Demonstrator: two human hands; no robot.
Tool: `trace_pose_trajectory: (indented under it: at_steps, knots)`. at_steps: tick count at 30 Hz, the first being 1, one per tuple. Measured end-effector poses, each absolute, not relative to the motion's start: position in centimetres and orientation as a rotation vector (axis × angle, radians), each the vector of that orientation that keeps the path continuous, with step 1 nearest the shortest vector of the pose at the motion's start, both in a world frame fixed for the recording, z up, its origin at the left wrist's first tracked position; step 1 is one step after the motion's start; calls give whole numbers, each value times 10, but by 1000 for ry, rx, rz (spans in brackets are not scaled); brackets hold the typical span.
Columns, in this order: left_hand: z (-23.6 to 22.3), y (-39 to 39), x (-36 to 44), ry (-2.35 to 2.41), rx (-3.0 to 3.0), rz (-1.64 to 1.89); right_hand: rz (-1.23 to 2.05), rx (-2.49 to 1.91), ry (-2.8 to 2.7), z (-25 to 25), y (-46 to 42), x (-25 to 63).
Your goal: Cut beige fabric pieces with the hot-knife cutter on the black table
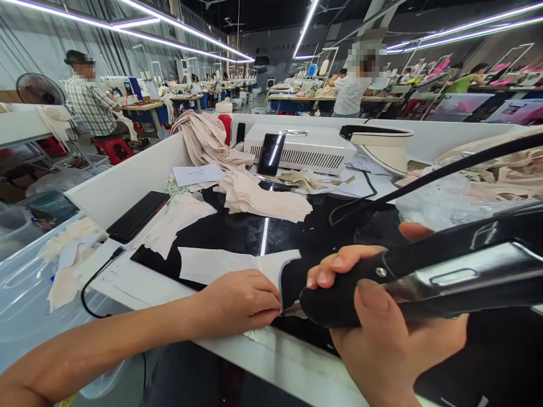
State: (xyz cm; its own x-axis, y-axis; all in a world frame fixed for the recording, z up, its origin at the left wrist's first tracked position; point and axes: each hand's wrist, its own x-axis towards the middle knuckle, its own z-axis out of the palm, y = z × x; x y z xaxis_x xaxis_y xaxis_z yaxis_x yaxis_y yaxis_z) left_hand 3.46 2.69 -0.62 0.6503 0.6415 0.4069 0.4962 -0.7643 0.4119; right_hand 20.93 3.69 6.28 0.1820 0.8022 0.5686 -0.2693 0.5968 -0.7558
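My left hand (244, 299) is at the near edge of the table, fingers closed on the right corner of a flat white fabric piece (220, 263). That piece has a curved right edge and lies on a glossy black surface (237, 232). My right hand (394, 333) wraps round a black hand-held tool (335, 297) with a silver panel and a rounded end; its exact kind I cannot make out. The tool's rounded end is just right of my left fingertips, over the fabric's corner. What lies beneath it is partly hidden.
A stack of pale cut pieces (263, 198) lies beyond the fabric. A black phone (138, 216) rests at the left, another phone (271, 154) leans against a white vented box (299, 148). A black cable (458, 169) arches at the right. Several people sit farther off.
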Motion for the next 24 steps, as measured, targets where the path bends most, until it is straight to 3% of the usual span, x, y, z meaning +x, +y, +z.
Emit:
trace_pose_trajectory:
  at_steps: [24]
  knots:
    - [-1, 35, 38, 1084, 2606, 805, 754, -639, -1154, 63, 36, 209]
